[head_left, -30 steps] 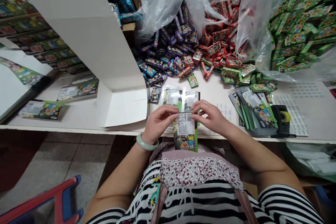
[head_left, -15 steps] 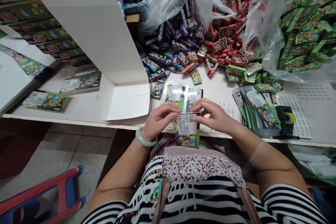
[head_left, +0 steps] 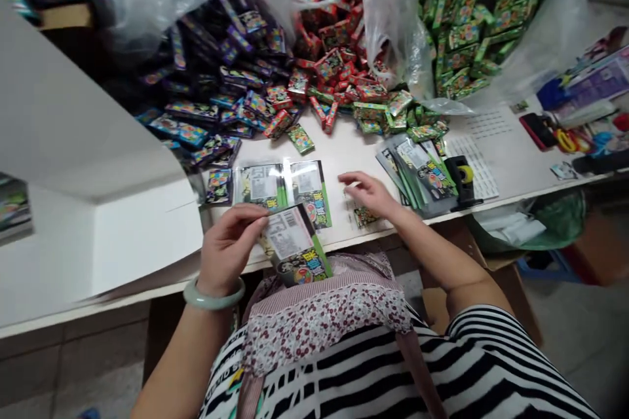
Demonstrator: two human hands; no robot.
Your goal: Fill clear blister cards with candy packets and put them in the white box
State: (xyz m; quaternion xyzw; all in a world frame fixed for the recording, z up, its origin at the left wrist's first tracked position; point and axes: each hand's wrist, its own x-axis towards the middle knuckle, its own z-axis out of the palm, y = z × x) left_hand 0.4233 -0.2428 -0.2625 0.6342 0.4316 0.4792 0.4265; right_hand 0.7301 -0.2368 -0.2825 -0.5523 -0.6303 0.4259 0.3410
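My left hand [head_left: 228, 247], a pale green bangle at its wrist, pinches the top left corner of a printed plastic pouch [head_left: 297, 245]. The pouch hangs tilted over the table edge, its barcode side up. Apart from it, to the right, my right hand [head_left: 369, 195] hovers with fingers stretched out and nothing visible between them. A small printed packet [head_left: 364, 217] lies just under that palm; whether they touch I cannot tell. Behind the held pouch, a printed pouch [head_left: 310, 191] lies flat beside a clear-edged pouch [head_left: 261, 184].
Heaps of purple boxes [head_left: 240, 52], red boxes [head_left: 339, 69] and green boxes [head_left: 466, 29] spill from plastic bags at the back. Right of my hand lie stacked pouches [head_left: 422, 167] and a tape dispenser [head_left: 460, 178]. A white carton [head_left: 142, 229] stands on the left.
My right hand has let go of the pouch and moved right; my left hand alone holds it, now tilted. The view has swung to the right.
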